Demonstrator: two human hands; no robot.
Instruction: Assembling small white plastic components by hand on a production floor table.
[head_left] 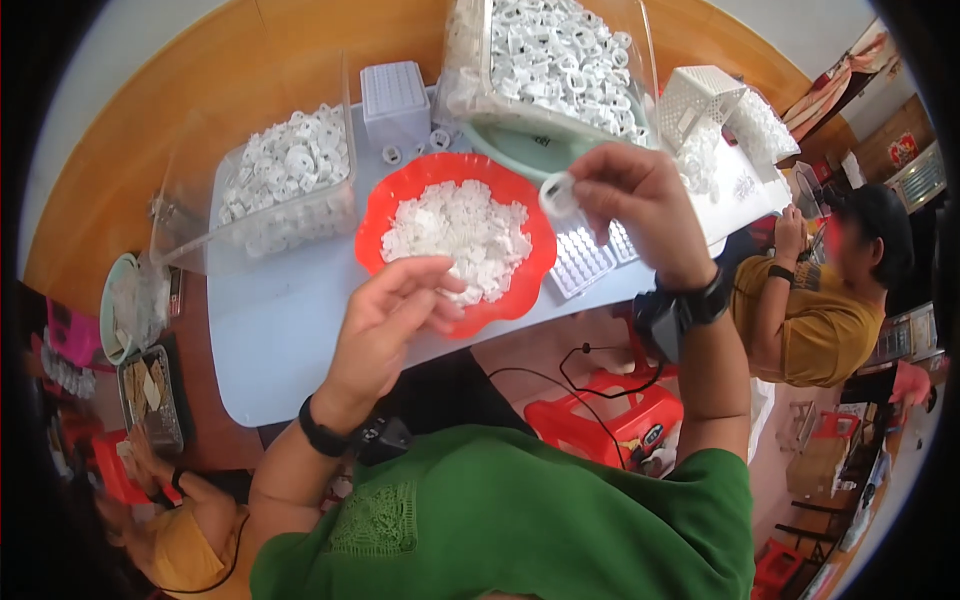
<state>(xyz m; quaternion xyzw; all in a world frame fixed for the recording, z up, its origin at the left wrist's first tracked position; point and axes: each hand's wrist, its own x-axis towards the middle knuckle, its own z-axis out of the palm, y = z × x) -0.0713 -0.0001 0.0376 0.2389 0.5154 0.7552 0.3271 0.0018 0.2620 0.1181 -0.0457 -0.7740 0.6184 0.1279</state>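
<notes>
A small white round plastic part (558, 196) sits between the thumb and fingertips of my right hand (640, 210), held up past the right rim of a red scalloped bowl (377, 205). Many small translucent white plastic pieces (455, 235) fill that bowl. Over its near left rim reaches my left hand (385, 325), its fingers loosely bent and apart, with nothing visible in them. The fingertips hang close above the pieces; I cannot tell whether they touch them.
Clear bins of white parts stand at the left (185, 240) and back (650, 60) of the pale table (270, 340). Between them is a white stack of trays (392, 92). A gridded tray (580, 262) lies right of the bowl. Co-workers sit right (810, 310) and lower left (195, 545).
</notes>
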